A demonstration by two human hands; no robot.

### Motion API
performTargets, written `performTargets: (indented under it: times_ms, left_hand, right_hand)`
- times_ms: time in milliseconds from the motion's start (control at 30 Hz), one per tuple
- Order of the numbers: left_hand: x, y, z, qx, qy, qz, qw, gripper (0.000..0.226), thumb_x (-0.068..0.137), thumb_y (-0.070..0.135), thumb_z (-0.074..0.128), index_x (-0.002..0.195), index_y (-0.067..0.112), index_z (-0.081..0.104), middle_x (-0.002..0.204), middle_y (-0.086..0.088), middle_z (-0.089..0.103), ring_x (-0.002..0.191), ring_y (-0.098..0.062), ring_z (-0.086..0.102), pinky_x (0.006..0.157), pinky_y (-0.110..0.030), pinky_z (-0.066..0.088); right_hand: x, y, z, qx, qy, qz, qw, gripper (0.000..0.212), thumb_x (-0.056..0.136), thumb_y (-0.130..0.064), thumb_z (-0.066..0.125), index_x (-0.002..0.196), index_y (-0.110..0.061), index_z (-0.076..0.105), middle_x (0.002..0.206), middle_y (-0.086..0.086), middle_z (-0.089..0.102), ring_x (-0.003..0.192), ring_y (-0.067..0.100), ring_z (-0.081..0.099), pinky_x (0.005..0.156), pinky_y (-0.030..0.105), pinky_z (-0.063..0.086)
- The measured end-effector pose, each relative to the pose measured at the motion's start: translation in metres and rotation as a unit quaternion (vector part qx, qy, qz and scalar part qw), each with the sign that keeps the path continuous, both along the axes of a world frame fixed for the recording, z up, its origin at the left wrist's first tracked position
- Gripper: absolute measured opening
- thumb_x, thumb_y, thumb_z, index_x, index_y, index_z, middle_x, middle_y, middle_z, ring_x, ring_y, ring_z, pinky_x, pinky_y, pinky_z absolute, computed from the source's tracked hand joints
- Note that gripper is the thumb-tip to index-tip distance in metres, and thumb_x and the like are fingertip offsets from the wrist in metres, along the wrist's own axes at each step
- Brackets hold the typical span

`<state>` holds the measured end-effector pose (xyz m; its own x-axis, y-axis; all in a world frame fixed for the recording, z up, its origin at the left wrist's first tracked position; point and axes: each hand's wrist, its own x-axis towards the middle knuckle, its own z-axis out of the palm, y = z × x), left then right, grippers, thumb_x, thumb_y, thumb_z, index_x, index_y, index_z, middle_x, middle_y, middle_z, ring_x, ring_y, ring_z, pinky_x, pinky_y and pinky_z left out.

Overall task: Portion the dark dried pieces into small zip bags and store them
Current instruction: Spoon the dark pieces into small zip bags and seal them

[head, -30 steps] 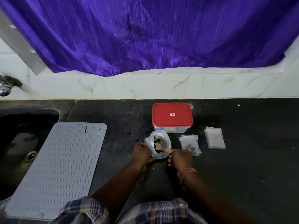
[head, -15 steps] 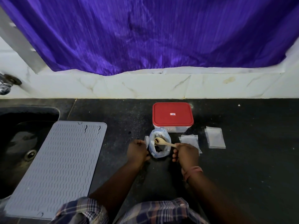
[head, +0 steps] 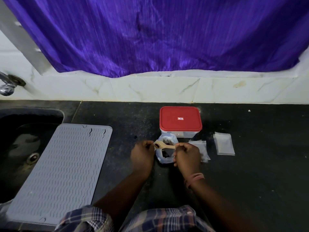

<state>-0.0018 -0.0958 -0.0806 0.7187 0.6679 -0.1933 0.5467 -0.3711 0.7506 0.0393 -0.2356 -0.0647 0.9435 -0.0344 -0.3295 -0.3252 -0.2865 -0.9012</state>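
Observation:
A clear plastic bag [head: 164, 159] with dark dried pieces stands open on the black counter, just in front of a red-lidded box [head: 180, 118]. My right hand [head: 187, 154] pinches the handle of a small wooden spoon [head: 164, 145]; its bowl holds a dark piece above the bag's left rim. My left hand [head: 142, 153] has curled fingers at the bag's left edge and seems to hold a small clear bag, mostly hidden. A small zip bag [head: 200, 148] lies partly under my right hand. Another zip bag [head: 224, 144] lies flat further right.
A grey ribbed mat [head: 61, 168] lies on the left, overlapping a dark sink [head: 18, 141]. A tap [head: 6, 87] juts from the wall at far left. A purple curtain [head: 158, 34] hangs over the white tiled backsplash.
The spoon has come up out of the bag with a dark piece and swung left toward my left hand. Both hands have shifted slightly away from me.

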Motion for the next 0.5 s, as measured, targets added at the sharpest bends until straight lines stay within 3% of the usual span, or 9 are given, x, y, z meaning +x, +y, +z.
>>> performTargets:
  times_ms: [133,233,333,400,500]
  left_hand:
    - [-0.003,-0.002,0.002,-0.042,-0.055,-0.005,0.998,0.014,0.094,0.027,0.068,0.083,0.029,0.076,0.068,0.018,0.067,0.064,0.009,0.062,0.058,-0.009,0.042]
    - [-0.003,-0.002,0.003,-0.055,-0.080,-0.008,0.995,0.018,0.093,0.027,0.071,0.076,0.034,0.072,0.065,0.019,0.067,0.062,0.017,0.060,0.057,-0.011,0.043]
    - [-0.003,-0.002,0.000,-0.082,-0.097,-0.014,0.992,0.023,0.091,0.017,0.068,0.077,0.034,0.075,0.070,0.015,0.073,0.066,0.009,0.066,0.064,-0.015,0.049]
    - [-0.003,0.000,-0.005,-0.113,-0.096,-0.013,0.989,0.027,0.090,0.013,0.063,0.084,0.031,0.081,0.077,0.011,0.077,0.072,-0.003,0.072,0.071,-0.027,0.056]
    - [-0.003,0.003,-0.010,-0.183,-0.096,0.039,0.978,0.027,0.092,0.009,0.061,0.088,0.026,0.082,0.076,0.004,0.078,0.073,-0.020,0.075,0.071,-0.038,0.060]
  right_hand:
    - [0.000,0.002,-0.003,-0.049,-0.032,0.018,0.998,0.019,0.086,-0.024,0.055,0.080,-0.027,0.073,0.068,-0.002,0.071,0.062,0.018,0.070,0.063,0.047,0.061]
    - [-0.001,0.003,0.001,-0.077,-0.062,0.027,0.995,0.020,0.083,-0.031,0.054,0.083,-0.027,0.073,0.070,-0.005,0.071,0.069,0.016,0.070,0.069,0.046,0.061]
    - [-0.006,0.003,0.006,-0.139,-0.166,0.071,0.974,0.015,0.089,-0.016,0.060,0.089,-0.020,0.074,0.078,-0.002,0.072,0.073,0.014,0.067,0.071,0.038,0.057]
    - [-0.010,0.002,0.008,-0.178,-0.272,0.145,0.935,0.016,0.089,-0.010,0.057,0.089,-0.016,0.072,0.076,0.000,0.069,0.070,0.014,0.062,0.066,0.035,0.053]
    - [-0.017,0.001,0.009,-0.234,-0.341,0.255,0.874,0.037,0.088,-0.018,0.041,0.108,-0.015,0.072,0.092,0.002,0.072,0.082,0.015,0.066,0.072,0.030,0.055]
